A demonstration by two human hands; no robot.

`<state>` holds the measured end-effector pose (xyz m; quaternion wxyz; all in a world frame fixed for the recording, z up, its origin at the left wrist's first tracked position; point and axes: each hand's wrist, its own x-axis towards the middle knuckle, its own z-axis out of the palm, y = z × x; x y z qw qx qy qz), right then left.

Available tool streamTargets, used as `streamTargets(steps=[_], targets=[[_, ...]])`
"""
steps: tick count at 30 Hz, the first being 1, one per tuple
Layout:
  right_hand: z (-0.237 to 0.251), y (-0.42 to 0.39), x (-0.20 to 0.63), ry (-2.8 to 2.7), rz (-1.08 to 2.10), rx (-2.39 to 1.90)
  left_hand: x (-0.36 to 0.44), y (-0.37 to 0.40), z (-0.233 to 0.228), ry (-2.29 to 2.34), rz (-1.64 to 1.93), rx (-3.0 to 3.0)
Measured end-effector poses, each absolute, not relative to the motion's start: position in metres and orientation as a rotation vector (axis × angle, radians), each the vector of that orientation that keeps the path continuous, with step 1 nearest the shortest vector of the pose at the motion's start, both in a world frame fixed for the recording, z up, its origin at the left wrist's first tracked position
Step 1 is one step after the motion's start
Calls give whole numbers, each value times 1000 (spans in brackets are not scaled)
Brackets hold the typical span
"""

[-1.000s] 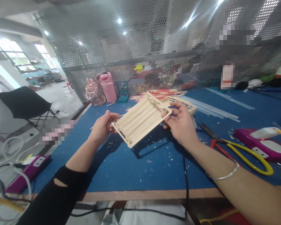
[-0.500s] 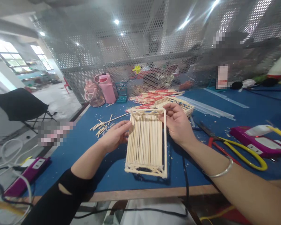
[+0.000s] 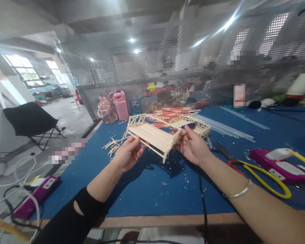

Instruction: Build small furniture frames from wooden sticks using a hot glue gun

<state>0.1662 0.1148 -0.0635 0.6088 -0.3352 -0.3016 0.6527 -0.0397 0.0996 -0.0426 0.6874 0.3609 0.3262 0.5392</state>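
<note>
Blue table (image 3: pixel 142 200) right in front of me, chips scattered on it. Over it, my left hand (image 3: pixel 129 154) pinches the near rail of the stick frame (image 3: pixel 152 132) from below; my right hand (image 3: pixel 193 147) has its right end between thumb and fingers. Frame is off the table, slats facing up, tilted down to the right.

Status: slat deck looks filled in, lattice up at both ends, rail on the near side, seemingly one on the far side too. Looks mostly built; can't tell what's left, joints too small to check.

Yellow-and-red-handled cutter (image 3: pixel 246 165) lies to the right, not in use. Beyond the frame: cut sticks (image 3: pixel 113 145) left, second stick frame (image 3: pixel 204 130) right with a dark blue item (image 3: pixel 188 126) on it, then the red-marked stick pile (image 3: pixel 175 112).

Vs half a second ago: frame was steeper, slats toward me, long side running up-down. Now it's laid flatter, turned crosswise. Second frame and pile haven't moved.
</note>
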Motion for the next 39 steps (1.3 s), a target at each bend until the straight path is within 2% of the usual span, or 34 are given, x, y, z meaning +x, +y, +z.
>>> streamTargets(steps=[3,6,8,10,13,15,17,21,23,26,32,36,39], targets=[[-65,115,168,-871,1455,-701,-38,101,-43,787,1275,770],[-70,120,171,-977,1355,-680,-41,101,-46,928,1161,865],[-74,124,174,-986,1319,-695,-46,100,-47,1067,925,1019],[-77,126,175,-1057,1318,-746,-54,96,-44,1137,505,1221],[-80,127,176,-1265,1287,-902,-69,87,-32,1008,-104,1395],[-78,127,177,-1332,1128,-984,-83,83,-22,868,-198,1398],[-75,126,180,-1304,910,-986,-99,83,-14,744,-1,1402],[-68,121,185,-1269,650,-1012,-120,104,-12,611,1024,1284],[-68,117,183,-1377,655,-1121,-115,118,-18,784,1337,1100],[-73,113,175,-1560,780,-1212,-93,128,-33,1064,1383,964],[-80,116,172,-1460,936,-1189,-63,111,-48,1106,978,1088],[-79,120,177,-1505,776,-1197,-70,120,-51,1340,1129,1179],[-80,121,176,-1529,696,-1214,-73,132,-56,1329,1226,1185]])
